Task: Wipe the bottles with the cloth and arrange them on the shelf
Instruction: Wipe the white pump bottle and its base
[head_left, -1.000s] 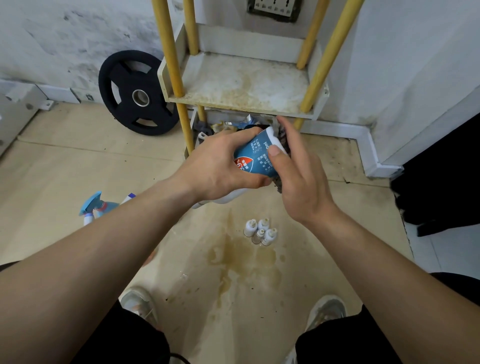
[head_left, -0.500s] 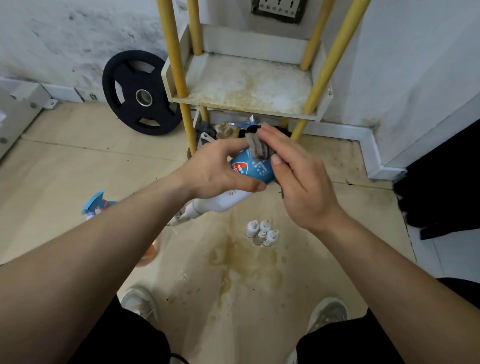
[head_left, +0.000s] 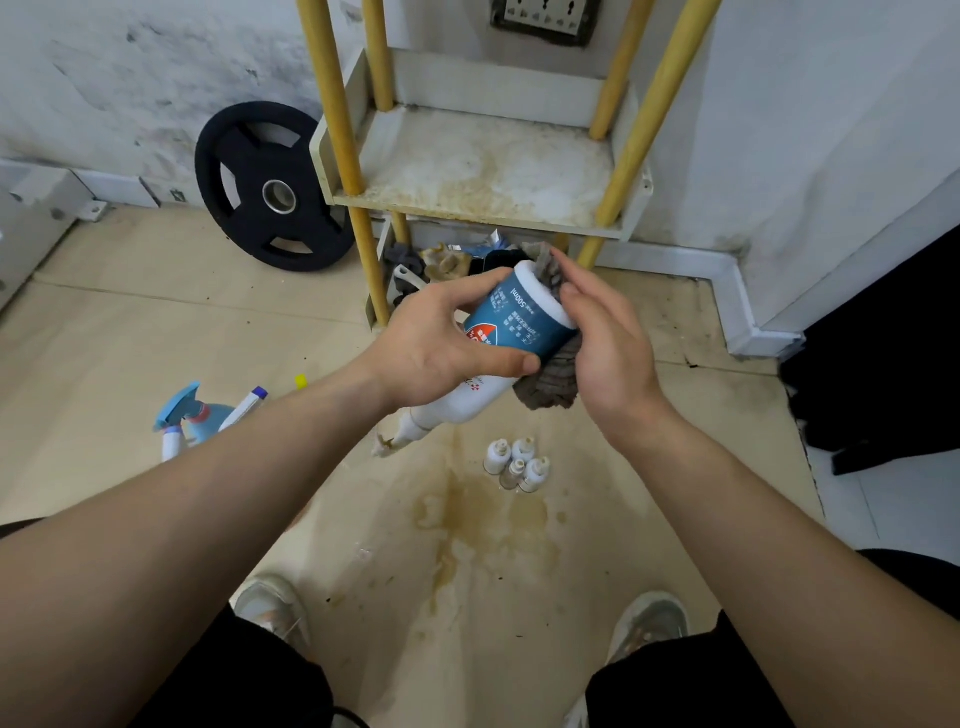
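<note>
My left hand (head_left: 441, 343) grips a white bottle with a blue label (head_left: 514, 322), tilted with its base up toward the shelf and its neck pointing down-left. My right hand (head_left: 608, 348) presses a grey cloth (head_left: 550, 384) against the bottle's base and right side. The stained white shelf (head_left: 488, 171) with yellow posts stands just beyond, its tier bare. Several small white bottles (head_left: 514, 462) stand on the floor below my hands. A blue spray bottle (head_left: 192, 415) lies on the floor at the left.
A black weight plate (head_left: 270, 192) leans on the wall left of the shelf. Rags and clutter (head_left: 447, 260) fill the space under the shelf. A dark object (head_left: 883, 353) sits at the right. My shoes (head_left: 275, 608) are at the bottom, on a stained floor.
The bottle's base has tipped further up and its neck now shows below my left hand. The cloth has slid from the top of the bottle to its base and right side.
</note>
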